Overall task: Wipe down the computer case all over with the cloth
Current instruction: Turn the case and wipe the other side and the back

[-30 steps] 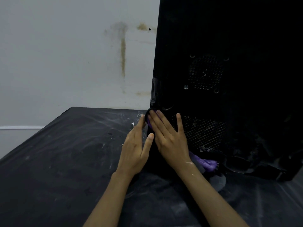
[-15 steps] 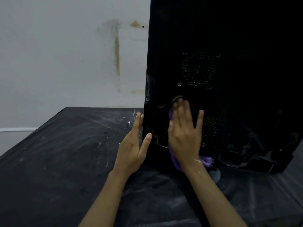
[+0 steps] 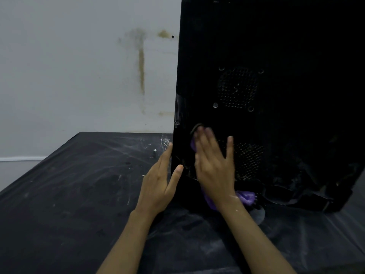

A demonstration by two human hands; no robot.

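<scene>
A tall black computer case [image 3: 276,46] stands upright on the table, filling the right half of the view, with two round mesh vents on the panel facing me. My right hand [image 3: 214,165] lies flat with straight fingers on the lower part of that panel, pressing a purple cloth [image 3: 245,196] against it. The cloth shows above my fingertips and below my wrist; the rest is hidden under the hand. My left hand [image 3: 160,184] is open at the case's left edge, fingers along the side face and thumb on the front panel.
The case stands on a table under a black, dust-streaked cover [image 3: 79,194]. A stained white wall [image 3: 88,66] rises behind the table on the left. A round grey foot or disc [image 3: 258,215] lies by the case's base.
My right hand with the cloth slid up and right from the panel's lower left corner, then drifted slightly left. My left hand has stayed at the case's left edge.
</scene>
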